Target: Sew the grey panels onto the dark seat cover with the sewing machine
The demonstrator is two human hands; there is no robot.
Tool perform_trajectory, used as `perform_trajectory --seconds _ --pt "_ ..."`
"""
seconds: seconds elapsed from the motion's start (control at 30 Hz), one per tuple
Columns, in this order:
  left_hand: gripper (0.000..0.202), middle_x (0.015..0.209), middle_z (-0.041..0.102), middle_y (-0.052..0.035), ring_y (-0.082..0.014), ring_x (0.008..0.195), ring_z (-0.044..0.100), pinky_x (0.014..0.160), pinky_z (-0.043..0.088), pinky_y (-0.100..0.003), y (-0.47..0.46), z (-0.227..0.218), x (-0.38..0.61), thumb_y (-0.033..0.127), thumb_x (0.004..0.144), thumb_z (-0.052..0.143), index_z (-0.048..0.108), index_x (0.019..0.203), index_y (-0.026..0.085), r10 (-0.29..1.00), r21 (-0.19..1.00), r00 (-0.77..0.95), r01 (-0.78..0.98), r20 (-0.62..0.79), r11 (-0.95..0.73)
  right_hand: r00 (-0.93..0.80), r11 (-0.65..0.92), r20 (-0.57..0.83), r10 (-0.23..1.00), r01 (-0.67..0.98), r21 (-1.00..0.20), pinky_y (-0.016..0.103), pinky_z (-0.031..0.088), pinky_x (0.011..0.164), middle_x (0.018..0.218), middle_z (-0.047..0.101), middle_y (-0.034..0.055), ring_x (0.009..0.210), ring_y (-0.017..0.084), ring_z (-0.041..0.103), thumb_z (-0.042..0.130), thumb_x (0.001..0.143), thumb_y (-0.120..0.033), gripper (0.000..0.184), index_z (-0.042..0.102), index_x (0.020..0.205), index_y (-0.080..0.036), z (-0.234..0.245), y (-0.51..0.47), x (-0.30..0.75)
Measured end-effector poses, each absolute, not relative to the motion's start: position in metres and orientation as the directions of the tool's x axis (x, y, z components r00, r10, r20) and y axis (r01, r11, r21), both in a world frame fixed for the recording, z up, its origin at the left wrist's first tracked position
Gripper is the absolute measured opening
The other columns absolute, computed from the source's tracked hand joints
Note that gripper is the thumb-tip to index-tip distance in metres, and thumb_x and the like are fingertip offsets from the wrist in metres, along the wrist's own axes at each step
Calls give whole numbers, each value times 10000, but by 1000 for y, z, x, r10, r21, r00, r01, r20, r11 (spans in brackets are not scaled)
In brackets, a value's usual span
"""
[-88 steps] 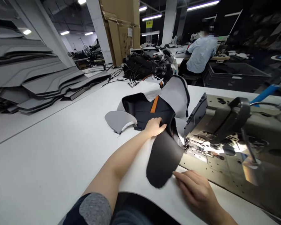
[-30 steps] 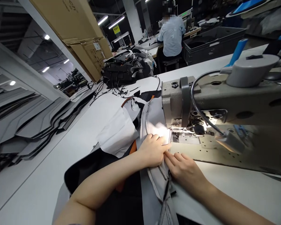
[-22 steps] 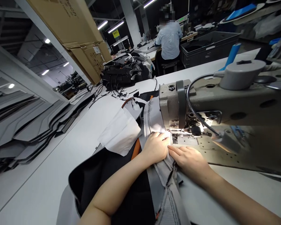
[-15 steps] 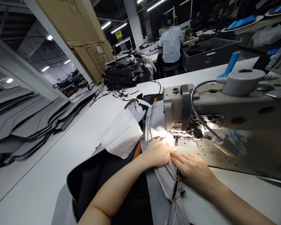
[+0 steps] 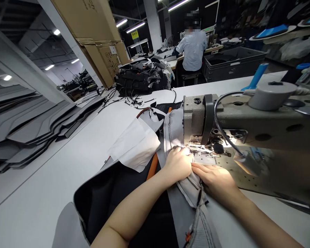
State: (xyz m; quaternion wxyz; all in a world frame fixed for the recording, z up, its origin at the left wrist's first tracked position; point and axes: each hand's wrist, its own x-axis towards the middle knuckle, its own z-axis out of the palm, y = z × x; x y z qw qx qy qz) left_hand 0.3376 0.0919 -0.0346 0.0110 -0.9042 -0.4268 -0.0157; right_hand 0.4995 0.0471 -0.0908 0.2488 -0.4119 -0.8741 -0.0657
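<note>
A grey fabric piece with seams and a zipper-like edge runs under the head of a sewing machine, whose lamp lights the needle area. My left hand lies on the fabric beside the presser foot, fingers bent and gripping the cloth. Close behind it, my right hand pinches the fabric's right edge, its fingertips nearly touching my left hand. Towards me the cloth bunches into a grey mesh part. A large black-lined piece with an orange strip spreads under my left forearm. The needle tip is hard to make out.
A white sheet-like flap lies left of the machine. Stacked grey panels fill the far left. Behind are a heap of dark sewn pieces, cardboard boxes, a grey crate and a seated person.
Both hands have moved slightly forward with the fabric, towards the presser foot. More of the mesh part and a small orange-red bit show at the bottom. The view has shifted a little.
</note>
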Motion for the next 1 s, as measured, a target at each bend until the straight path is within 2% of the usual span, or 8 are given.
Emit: perform_trajectory --seconds 0.23,0.5,0.67,0.83,0.93,1.0 --pt "168 1045 581 -63 -247 937 486 769 414 -370 89 -37 336 228 812 503 649 893 210 797 4 597 800 86 -600 -557 670 494 667 738 -72 249 431 626 1116 664 49 780 149 641 449 781 -52 358 616 1076 -165 -97 50 502" --pt "177 1031 573 -70 -237 943 481 777 416 -352 91 -41 337 225 837 479 642 889 181 786 19 616 787 48 -617 -550 638 453 701 768 -54 255 467 632 1131 659 35 786 162 651 432 765 -45 397 626 1082 -183 -98 51 504" --pt "187 1110 537 -82 -240 978 483 803 429 -352 86 -36 336 221 833 477 641 921 195 806 4 588 808 68 -590 -557 641 448 699 766 -48 253 489 649 1134 657 38 821 168 653 419 775 -57 400 633 1090 -181 -95 51 501" --pt "207 1066 528 -99 -245 957 499 817 434 -364 83 -36 335 221 820 471 640 938 196 807 -9 588 809 62 -588 -541 633 460 704 772 -60 265 516 661 1172 637 28 846 174 650 371 809 -67 420 623 1127 -177 -99 46 500" --pt "208 1049 522 -120 -253 940 509 795 439 -364 84 -38 333 225 811 476 641 925 169 793 -19 605 796 75 -605 -466 588 512 722 803 -97 297 542 646 1194 622 16 826 191 651 383 880 -157 399 572 1225 -224 -108 28 512" --pt "202 1004 525 -129 -261 915 516 774 441 -371 84 -39 332 247 808 490 649 894 157 779 -21 622 782 77 -623 -411 584 568 713 796 -157 326 559 614 1155 639 3 811 212 656 429 906 -252 394 518 1284 -319 -111 13 523"
